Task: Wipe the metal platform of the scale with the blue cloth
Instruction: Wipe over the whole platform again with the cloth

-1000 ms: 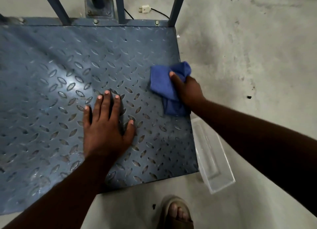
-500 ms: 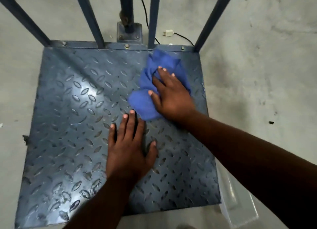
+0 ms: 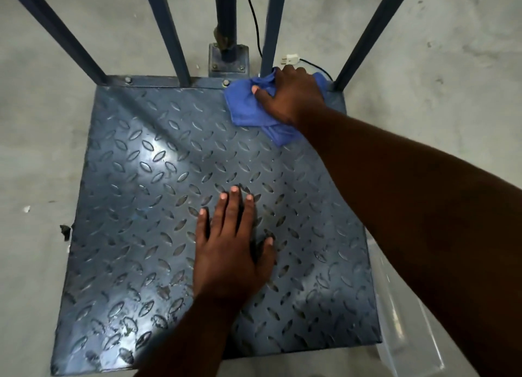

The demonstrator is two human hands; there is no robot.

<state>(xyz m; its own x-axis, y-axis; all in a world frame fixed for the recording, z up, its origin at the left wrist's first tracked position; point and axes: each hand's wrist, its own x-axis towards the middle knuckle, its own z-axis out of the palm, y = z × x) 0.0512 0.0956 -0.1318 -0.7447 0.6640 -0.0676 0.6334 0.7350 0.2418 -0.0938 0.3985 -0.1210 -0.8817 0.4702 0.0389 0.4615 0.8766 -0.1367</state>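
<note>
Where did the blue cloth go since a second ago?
The right hand slid the blue cloth from the platform's right edge up to its far right corner, by the rails. It kept hold throughout. The left hand stayed flat on the platform.

A grey concrete floor (image 3: 423, 37) is spreading out on every side, mottled with dark stains and scuffs. A black cable (image 3: 255, 23) is trailing across it toward a small white plug (image 3: 291, 58) lying at the far side. A clear plastic container (image 3: 406, 340) is sitting at the near right.
</note>
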